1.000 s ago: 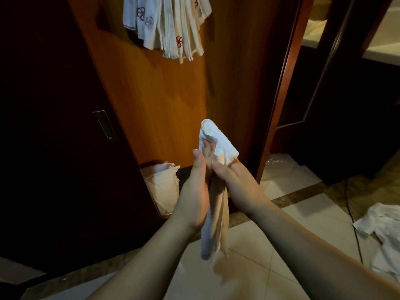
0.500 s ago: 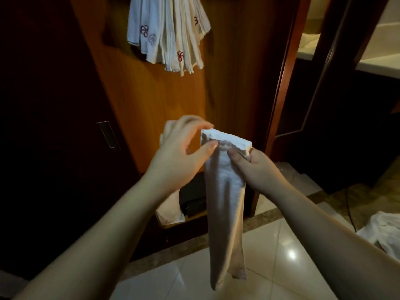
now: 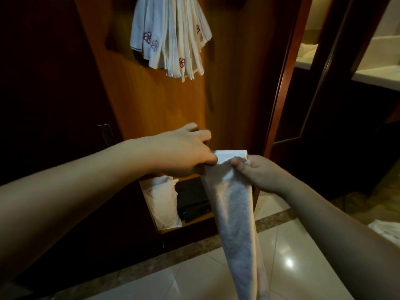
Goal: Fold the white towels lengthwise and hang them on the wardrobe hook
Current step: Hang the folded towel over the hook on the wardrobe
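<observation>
Towel (image 3: 236, 213), folded narrow, hangs below 2 hands in front of the wardrobe. Left hand (image 3: 184, 154) and right hand (image 3: 255, 172) each pinch its top edge. Risk: either pinch slackening lets the lengthwise fold spring open before reaching the hung towels (image 3: 171, 37).

Your floor: glossy pale tiles (image 3: 287, 245) with a speckled stone border strip (image 3: 151, 263) | lying on it: crumpled white cloth (image 3: 387, 229) at your right edge
</observation>
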`<move>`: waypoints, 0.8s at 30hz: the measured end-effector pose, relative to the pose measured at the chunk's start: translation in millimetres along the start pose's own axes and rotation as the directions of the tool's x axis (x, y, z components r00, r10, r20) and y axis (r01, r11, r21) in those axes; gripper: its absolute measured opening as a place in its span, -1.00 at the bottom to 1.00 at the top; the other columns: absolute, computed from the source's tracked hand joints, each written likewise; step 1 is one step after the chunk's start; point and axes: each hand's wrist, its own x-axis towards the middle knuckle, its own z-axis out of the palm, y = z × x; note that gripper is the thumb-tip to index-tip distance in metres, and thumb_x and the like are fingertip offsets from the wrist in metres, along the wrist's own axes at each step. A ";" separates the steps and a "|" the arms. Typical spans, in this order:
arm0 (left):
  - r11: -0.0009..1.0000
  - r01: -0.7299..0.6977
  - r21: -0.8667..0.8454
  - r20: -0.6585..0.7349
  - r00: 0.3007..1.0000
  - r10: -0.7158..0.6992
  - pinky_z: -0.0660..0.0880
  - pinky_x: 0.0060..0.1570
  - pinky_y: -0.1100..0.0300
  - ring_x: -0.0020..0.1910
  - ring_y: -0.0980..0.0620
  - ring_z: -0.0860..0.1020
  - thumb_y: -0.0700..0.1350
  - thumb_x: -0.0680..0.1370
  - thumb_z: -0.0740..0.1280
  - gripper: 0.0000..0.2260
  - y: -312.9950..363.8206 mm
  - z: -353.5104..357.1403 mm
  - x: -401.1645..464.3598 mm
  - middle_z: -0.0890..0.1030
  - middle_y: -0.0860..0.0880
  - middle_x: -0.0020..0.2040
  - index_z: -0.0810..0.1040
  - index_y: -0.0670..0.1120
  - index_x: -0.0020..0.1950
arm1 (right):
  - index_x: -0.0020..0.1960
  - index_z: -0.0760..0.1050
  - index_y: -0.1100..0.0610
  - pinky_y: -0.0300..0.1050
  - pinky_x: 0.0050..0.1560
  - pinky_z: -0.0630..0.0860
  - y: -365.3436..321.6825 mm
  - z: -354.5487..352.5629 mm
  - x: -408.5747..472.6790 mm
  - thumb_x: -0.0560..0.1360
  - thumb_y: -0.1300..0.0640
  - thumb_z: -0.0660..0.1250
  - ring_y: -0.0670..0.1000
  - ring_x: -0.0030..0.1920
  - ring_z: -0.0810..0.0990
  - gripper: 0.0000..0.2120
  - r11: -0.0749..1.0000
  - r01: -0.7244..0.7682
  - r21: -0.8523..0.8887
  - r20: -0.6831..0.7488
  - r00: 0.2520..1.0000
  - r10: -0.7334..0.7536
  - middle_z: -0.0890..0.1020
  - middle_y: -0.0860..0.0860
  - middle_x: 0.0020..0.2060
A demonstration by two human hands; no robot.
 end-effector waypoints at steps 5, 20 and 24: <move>0.736 0.034 -0.677 -0.032 0.997 -0.075 0.32 0.01 0.26 -0.01 0.22 0.42 0.10 0.58 0.33 -0.92 -3.5 -10.0 -17.4 0.46 0.19 -0.06 0.46 0.30 -0.05 | -0.07 0.65 0.07 -0.28 -0.20 0.55 5.3 -7.0 -2.9 0.35 -0.61 -0.01 -0.03 -0.22 0.68 -0.17 0.998 0.029 0.063 -0.015 0.999 -0.028 0.70 -0.01 -0.16; 0.785 0.247 -0.568 -0.138 0.912 -0.386 0.36 -0.21 0.34 -0.09 0.25 0.47 0.14 0.55 0.37 -0.44 -14.0 1.3 -16.0 0.49 0.19 0.07 0.25 0.17 0.50 | -0.05 0.66 -0.07 -0.41 -0.14 0.53 -18.6 9.1 14.5 0.32 -0.63 0.05 -0.14 -0.13 0.69 -0.26 0.970 0.094 0.222 -0.115 0.991 -0.070 0.71 -0.12 -0.11; 0.890 0.379 -0.253 -0.167 0.889 -0.426 0.26 -0.05 0.14 0.13 0.01 0.43 0.19 0.57 0.29 -0.51 -11.8 -3.0 -9.8 0.53 0.00 0.17 0.36 0.08 0.46 | -0.03 0.65 0.11 -0.37 -0.22 0.54 -28.6 9.2 19.3 0.33 -0.63 0.04 -0.07 -0.20 0.67 -0.14 0.971 0.168 0.171 -0.133 0.980 -0.146 0.69 -0.02 -0.13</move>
